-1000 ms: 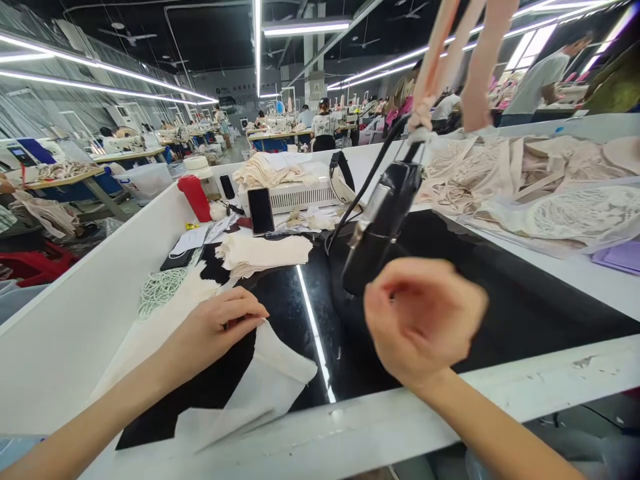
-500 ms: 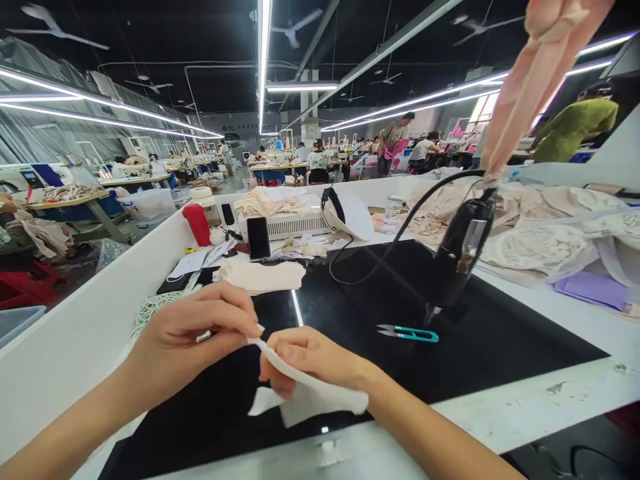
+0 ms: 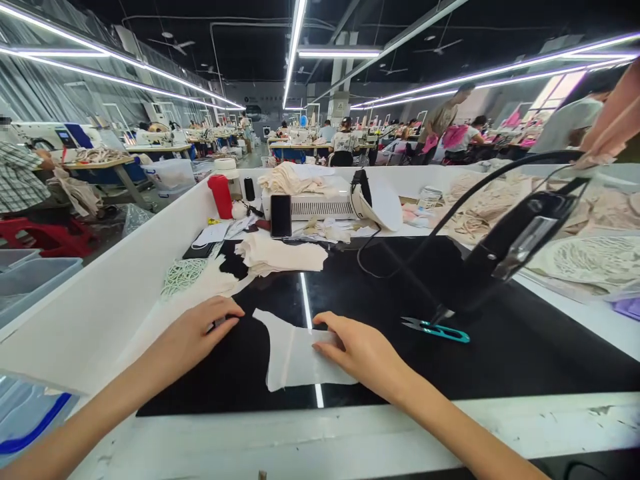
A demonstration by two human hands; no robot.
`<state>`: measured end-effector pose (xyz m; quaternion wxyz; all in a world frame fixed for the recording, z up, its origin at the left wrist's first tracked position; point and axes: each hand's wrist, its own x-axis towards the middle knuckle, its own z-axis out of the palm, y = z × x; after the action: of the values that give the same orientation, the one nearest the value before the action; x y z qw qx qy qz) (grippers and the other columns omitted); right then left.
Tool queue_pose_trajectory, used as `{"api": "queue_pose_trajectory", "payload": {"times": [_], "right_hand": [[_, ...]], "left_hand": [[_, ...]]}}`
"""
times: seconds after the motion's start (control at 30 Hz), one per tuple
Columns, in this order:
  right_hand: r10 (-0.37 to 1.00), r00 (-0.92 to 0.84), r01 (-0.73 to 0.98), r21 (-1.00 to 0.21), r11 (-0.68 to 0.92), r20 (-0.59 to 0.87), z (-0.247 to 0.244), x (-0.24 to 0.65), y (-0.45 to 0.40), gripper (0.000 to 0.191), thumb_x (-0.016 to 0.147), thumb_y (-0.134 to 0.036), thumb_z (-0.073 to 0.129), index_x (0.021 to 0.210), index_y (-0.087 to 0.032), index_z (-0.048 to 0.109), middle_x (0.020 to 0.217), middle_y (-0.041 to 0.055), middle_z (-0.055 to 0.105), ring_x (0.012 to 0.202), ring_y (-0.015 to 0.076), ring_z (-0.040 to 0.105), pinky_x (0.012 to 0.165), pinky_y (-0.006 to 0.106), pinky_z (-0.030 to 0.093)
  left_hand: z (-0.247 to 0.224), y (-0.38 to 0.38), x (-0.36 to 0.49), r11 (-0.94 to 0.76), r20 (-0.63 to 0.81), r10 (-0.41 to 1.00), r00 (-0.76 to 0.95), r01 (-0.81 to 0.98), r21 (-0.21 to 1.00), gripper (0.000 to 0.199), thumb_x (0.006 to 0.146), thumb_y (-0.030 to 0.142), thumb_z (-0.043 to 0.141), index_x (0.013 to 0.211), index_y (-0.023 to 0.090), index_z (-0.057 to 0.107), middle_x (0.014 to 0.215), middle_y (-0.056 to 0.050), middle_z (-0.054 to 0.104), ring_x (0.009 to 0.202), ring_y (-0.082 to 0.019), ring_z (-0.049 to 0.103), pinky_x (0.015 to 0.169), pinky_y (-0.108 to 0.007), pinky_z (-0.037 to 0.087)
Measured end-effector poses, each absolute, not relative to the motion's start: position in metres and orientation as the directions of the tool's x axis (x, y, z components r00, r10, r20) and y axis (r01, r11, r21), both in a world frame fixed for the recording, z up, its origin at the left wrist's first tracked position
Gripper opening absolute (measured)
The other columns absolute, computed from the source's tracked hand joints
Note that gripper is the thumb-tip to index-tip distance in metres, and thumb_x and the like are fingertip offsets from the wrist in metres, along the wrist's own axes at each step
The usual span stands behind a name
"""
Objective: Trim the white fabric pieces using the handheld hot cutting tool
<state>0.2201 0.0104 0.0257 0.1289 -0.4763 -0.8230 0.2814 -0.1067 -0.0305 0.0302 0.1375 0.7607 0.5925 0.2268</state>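
Observation:
A white cut fabric piece with a faint seam-like line lies flat on the black table surface. My right hand is over its right end, thumb and forefinger apart. Whether the fingertips touch the cloth is hard to tell. Just left of the piece, clear of it, my left hand is half curled with thumb and fingers apart; a small pale gleam shows inside the curl. Turquoise thread snips rest to the right. Behind the piece sits a stack of cream fabric pieces.
A black handheld device with a cable hangs at right, its tip by the snips. Pale green cords lie at left near a white side wall. A phone and a white visor stand at the back; lace garments pile up right.
The fabric piece, earlier held up between both hands, now lies flat on the table. Both hands have let go and moved apart. The view has turned left.

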Motion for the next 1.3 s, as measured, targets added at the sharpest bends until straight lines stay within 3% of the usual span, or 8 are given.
{"api": "queue_pose_trajectory", "payload": {"times": [0.17,0.3,0.53,0.63,0.77,0.9,1.0,1.3], "right_hand": [[0.849,-0.526,0.726,-0.546,0.419,-0.048,0.025,0.218,0.008,0.03,0.099,-0.033,0.059,0.128,-0.026,0.064,0.107,0.0031,0.075,0.087,0.0231,0.069,0.08,0.034,0.047],[0.847,-0.528,0.709,-0.577,0.405,-0.055,0.026,0.219,0.004,0.028,0.1,-0.033,0.057,0.126,-0.028,0.065,0.111,0.002,0.076,0.09,0.0229,0.07,0.08,0.033,0.048],[0.837,-0.54,0.725,-0.554,0.41,-0.086,0.027,0.223,0.0,0.026,0.1,-0.032,0.057,0.124,-0.027,0.066,0.106,0.0021,0.077,0.086,0.023,0.07,0.081,0.034,0.048],[0.835,-0.541,0.728,-0.552,0.407,-0.097,0.029,0.223,-0.001,0.026,0.1,-0.033,0.058,0.124,-0.027,0.065,0.102,0.0019,0.077,0.086,0.0234,0.07,0.08,0.034,0.047],[0.832,-0.548,0.698,-0.597,0.395,-0.09,0.03,0.222,-0.003,0.024,0.1,-0.033,0.057,0.122,-0.03,0.065,0.102,-0.0005,0.076,0.082,0.0208,0.069,0.076,0.031,0.045],[0.839,-0.536,0.692,-0.618,0.373,-0.095,0.028,0.222,-0.001,0.026,0.097,-0.033,0.059,0.122,-0.031,0.066,0.1,-0.0007,0.075,0.079,0.0202,0.067,0.072,0.03,0.043],[0.832,-0.546,0.676,-0.636,0.373,-0.093,0.027,0.222,0.003,0.026,0.096,-0.034,0.06,0.121,-0.032,0.067,0.1,-0.0002,0.075,0.081,0.0209,0.066,0.073,0.03,0.043],[0.83,-0.556,0.583,-0.727,0.362,-0.033,0.033,0.219,0.038,0.017,0.093,-0.034,0.062,0.108,-0.031,0.071,0.089,-0.0018,0.069,0.082,0.0202,0.062,0.072,0.03,0.038]], "left_hand": [[0.018,-0.046,-0.059,-0.404,0.178,0.913,0.367,0.751,0.523,0.026,0.103,0.038,0.055,0.124,0.03,0.069,0.131,-0.003,0.07,0.123,-0.023,0.065,0.109,-0.037,0.052],[0.007,-0.045,-0.044,-0.411,0.065,0.896,0.438,0.767,0.492,0.062,0.093,0.039,0.074,0.151,0.03,0.052,0.155,-0.008,0.055,0.146,-0.032,0.049,0.124,-0.052,0.036],[0.008,-0.039,-0.064,-0.317,-0.139,0.908,0.395,0.865,0.389,0.094,0.092,0.062,0.07,0.166,0.034,0.02,0.171,-0.008,0.023,0.159,-0.038,0.016,0.126,-0.069,0.01],[0.009,-0.036,-0.073,-0.311,-0.095,0.919,0.382,0.852,0.42,0.091,0.093,0.064,0.067,0.166,0.035,0.021,0.17,-0.008,0.028,0.159,-0.037,0.021,0.127,-0.066,0.014],[0.005,-0.026,-0.077,-0.254,0.021,0.958,0.288,0.809,0.53,0.056,0.105,0.055,0.048,0.155,0.031,0.046,0.161,-0.006,0.048,0.153,-0.03,0.038,0.128,-0.054,0.024],[0.001,-0.011,-0.072,-0.257,0.09,0.964,0.252,0.781,0.569,0.034,0.101,0.044,0.053,0.127,0.027,0.066,0.142,-0.007,0.061,0.137,-0.028,0.052,0.121,-0.048,0.036],[0.003,-0.006,-0.068,-0.244,0.093,0.967,0.239,0.75,0.614,0.016,0.097,0.038,0.056,0.099,0.026,0.065,0.123,-0.005,0.067,0.123,-0.027,0.058,0.111,-0.045,0.043],[0.037,0.007,-0.073,-0.056,0.015,0.997,0.081,0.528,0.848,0.034,0.09,0.057,0.062,0.084,0.024,0.057,0.08,0.001,0.07,0.083,-0.022,0.07,0.082,-0.037,0.057]]}}
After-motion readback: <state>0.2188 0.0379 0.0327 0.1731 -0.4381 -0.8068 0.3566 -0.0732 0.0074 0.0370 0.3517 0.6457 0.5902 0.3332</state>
